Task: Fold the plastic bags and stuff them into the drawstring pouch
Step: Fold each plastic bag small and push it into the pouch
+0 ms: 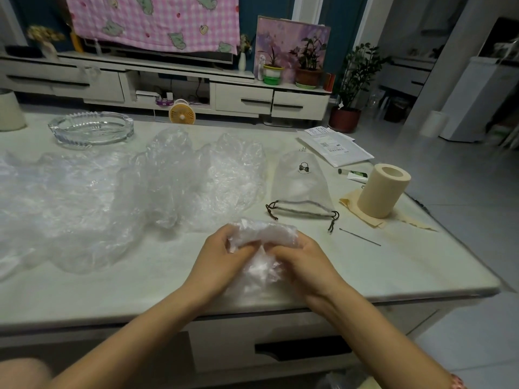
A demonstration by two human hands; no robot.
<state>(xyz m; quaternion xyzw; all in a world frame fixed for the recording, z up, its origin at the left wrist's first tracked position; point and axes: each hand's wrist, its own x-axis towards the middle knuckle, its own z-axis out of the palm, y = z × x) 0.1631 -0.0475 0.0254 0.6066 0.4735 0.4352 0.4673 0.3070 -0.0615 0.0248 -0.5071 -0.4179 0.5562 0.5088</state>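
I see the pale stone-look table (393, 265) under both hands. Crumpled clear plastic bags (84, 197) sprawl across it, left of and beyond the left hand (222, 256). A translucent white drawstring pouch (302, 186) with a dark cord lies flat just beyond the right hand (306, 259), its mouth facing the hands. A cream paper roll (379, 192) stands upright farther right. Both hands clench a bunched clear plastic bag (261, 265) between them, fingers curled into the film.
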